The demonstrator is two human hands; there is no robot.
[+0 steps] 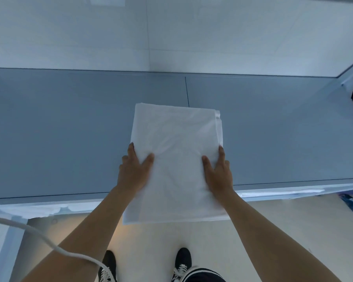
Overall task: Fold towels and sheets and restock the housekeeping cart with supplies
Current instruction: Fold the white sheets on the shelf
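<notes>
A folded white sheet (pixel 176 159) lies across the near edge of the blue-grey counter (pixel 69 129), its far part flat on the surface and its near part sticking out past the edge above the floor. The left hand (pixel 134 169) grips its left side and the right hand (pixel 217 169) grips its right side. On each hand the thumb lies on top of the cloth while the fingers run along the side edge; whether they curl beneath it cannot be told, since the cloth hides that.

The step looks like either setting the folded sheet down on the counter or lifting it off to carry to the cart; the picture alone does not settle which. Either way, doing it well means keeping both hands level so the layers do not slide apart. At the far right corner, 1 or 2 layers already peek out unevenly, so squaring that corner before moving on would help. If the sheet is being set down, it should go further from the near edge so it rests fully on the counter. No cart is in view.

A white cable (pixel 39 239) crosses the lower left, and the person's 2 dark shoes (pixel 182 259) stand on the pale floor below.
</notes>
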